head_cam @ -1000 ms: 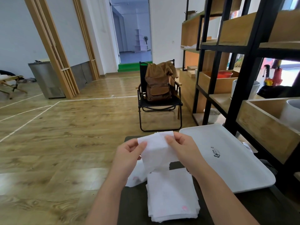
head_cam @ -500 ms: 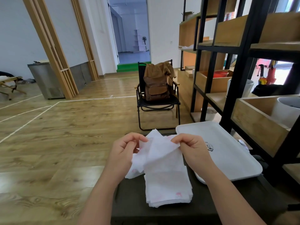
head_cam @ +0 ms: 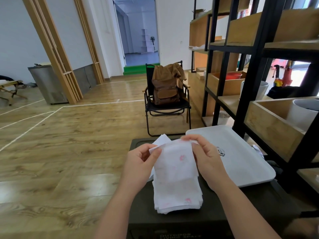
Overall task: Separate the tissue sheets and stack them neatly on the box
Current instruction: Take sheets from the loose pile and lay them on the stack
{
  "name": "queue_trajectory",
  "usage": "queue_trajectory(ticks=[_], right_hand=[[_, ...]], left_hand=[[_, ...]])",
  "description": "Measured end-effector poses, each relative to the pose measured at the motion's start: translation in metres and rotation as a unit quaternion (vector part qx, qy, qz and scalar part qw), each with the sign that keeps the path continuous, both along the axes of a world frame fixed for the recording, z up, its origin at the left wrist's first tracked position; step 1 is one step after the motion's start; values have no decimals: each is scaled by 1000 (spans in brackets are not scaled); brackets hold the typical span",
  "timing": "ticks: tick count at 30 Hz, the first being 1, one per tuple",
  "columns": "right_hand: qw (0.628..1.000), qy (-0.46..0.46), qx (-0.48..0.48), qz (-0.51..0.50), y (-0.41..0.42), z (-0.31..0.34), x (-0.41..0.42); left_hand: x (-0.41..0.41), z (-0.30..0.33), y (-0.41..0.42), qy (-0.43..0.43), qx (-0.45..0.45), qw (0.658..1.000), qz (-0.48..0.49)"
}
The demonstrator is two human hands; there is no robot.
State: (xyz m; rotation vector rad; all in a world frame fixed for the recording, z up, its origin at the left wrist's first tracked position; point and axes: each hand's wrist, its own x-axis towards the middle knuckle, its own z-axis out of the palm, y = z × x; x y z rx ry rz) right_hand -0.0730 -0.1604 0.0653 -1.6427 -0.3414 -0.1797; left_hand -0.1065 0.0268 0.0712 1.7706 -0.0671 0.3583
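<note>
The black-framed shelving unit (head_cam: 248,69) filled the right side, its wooden crates (head_cam: 269,125) holding white pots (head_cam: 305,112), and one crate further back held a red bowl (head_cam: 233,75). A folding chair (head_cam: 165,107) stood beyond with a brown backpack (head_cam: 166,88) on its seat. Nearer lay the dark green storage box (head_cam: 215,207), its lid serving as the work surface. A white tray (head_cam: 241,157) rested on the box's right part, carrying nothing but a small printed mark.

On the lid, left of the tray, sat the stack of tissue sheets (head_cam: 177,192), white with faint pink print, its edges fairly even. Above its far end a single tissue sheet (head_cam: 176,157) hung, its lower edge draping onto the stack. A loose white sheet (head_cam: 161,139) poked out behind, possibly crumpled; the view was too poor to say.

The left hand (head_cam: 139,164) pinched the sheet's top left corner between thumb and forefinger, the other fingers curled. The right hand (head_cam: 205,157) pinched the top right edge likewise.

Such tissue would likely be very light, limp and easily torn, so it was best taken by both upper corners and lowered gently, keeping it taut enough to land square.
</note>
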Motion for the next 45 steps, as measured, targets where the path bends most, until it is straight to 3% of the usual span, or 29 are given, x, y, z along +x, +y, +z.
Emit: queue_trajectory(ticks=[3,6,9,15,21,25,32,35,39,45], right_hand=[[996,81,6,23,1,-7,-3],[995,67,-47,-50,6,-20,-6],[993,59,-37,-97,7,-30,-5],[983,103,-115,-105,2,-59,-10],[961,106,-207,-149,6,-79,-15],[944,84,-255,-193,8,-88,-19],[950,102,-235,-180,11,-98,-16],[944,111,-251,-185,11,-96,-16],[926,53,-297,-225,10,-91,-21],[937,30,-270,-220,5,-80,-21]], left_hand=[[0,-6,-6,1,-3,1000,7],[1,-17,-12,10,-2,999,33],[3,-31,-17,38,-2,998,59],[5,-64,-21,86,133,983,92],[6,-90,-22,117,202,965,121],[4,-99,-26,128,215,951,182],[3,-108,-25,153,190,942,230],[4,-107,-20,117,183,953,210],[3,-104,7,-44,261,942,209],[16,-105,40,-8,364,926,99]])
